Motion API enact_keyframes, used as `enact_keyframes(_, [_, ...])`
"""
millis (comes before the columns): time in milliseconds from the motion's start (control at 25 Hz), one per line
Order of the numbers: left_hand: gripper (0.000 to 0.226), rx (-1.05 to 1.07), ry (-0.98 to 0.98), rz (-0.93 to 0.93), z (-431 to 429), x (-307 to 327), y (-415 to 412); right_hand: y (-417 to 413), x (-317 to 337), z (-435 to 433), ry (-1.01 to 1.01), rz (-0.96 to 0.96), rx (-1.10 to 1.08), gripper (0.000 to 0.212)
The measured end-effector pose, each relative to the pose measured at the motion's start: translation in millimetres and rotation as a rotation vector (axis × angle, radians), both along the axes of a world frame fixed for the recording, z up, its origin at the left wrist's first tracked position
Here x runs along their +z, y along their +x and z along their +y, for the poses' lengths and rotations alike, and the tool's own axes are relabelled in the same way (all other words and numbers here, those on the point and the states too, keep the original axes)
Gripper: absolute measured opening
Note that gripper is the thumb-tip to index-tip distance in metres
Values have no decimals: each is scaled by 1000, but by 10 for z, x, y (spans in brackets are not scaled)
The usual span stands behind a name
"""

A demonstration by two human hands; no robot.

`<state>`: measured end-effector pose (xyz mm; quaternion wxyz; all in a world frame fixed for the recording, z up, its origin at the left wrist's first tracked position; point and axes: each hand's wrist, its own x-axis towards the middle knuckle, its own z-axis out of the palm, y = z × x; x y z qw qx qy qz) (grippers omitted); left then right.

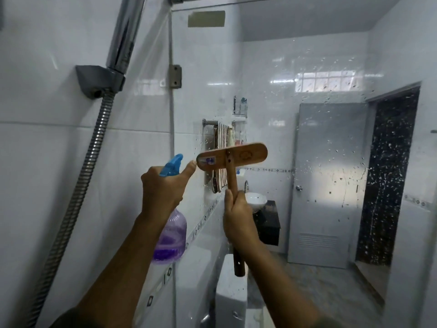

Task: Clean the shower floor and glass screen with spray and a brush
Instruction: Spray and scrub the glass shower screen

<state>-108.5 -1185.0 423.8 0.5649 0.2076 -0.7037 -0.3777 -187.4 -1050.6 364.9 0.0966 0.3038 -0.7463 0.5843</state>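
My left hand (163,188) grips a purple spray bottle (171,235) by its neck, and the blue trigger head (172,165) points up and to the right at the glass screen (319,138). My right hand (238,216) holds the wooden handle of a brush (233,157). The flat wooden back of the brush head faces me, raised against the glass at about chest height. Water droplets speckle the glass, thickest on the right. The shower floor is out of view.
A chrome shower hose (78,192) and its grey wall bracket (100,80) hang on the tiled wall at left. Through the glass I see a towel rail (218,138), a white basin (255,201), a toilet cistern (230,292) and a grey door (328,185).
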Motion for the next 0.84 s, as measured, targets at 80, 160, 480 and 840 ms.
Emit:
enact_keyframes(80, [56,10,17,-5,-24,-34,26,-43,529,-207,17,58,-25,37])
enact_keyframes(160, [56,24,23,16,-45,-44,44,-51,1041,-344,-10,113,-20,42])
enact_keyframes(480, [55,59,18,12,-125,-98,177,164,-118,-337,103,-74,105,34])
enact_keyframes(840, [52,30,44,-5,-50,-56,214,119,201,-165,82,-39,68,32])
